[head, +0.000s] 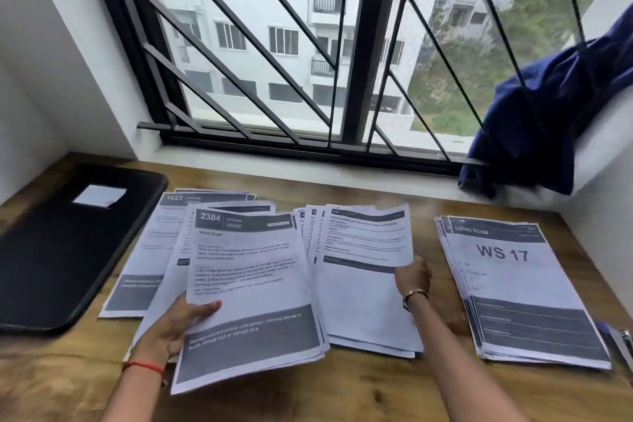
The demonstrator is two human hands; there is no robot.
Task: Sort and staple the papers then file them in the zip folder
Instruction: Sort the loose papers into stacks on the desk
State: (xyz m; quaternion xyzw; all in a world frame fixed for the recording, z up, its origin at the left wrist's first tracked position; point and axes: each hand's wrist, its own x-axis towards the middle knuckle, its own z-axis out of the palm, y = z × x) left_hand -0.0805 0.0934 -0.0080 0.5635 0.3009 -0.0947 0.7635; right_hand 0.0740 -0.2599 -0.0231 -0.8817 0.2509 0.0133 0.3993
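Head view: wooden bench (pixel 342 390) below a barred window (pixel 308 44). Left hand (pixel 174 329) grips the "2384" sheaf (pixel 250 284), fingers clamped on its edge. Right hand (pixel 412 276) fingers pinch a sheet (pixel 370 233) above the middle stack (pixel 363 305). Folder (pixel 68 250) lies flat, far left.

Soft grey daylight enters through the black-barred window (pixel 356 44) at the top of the frame and spreads evenly over my wooden counter (pixel 342 394). Shadows are faint. Wide-angle distortion bends the edges, and small print on the white printed sheets (pixel 246 267) blurs.
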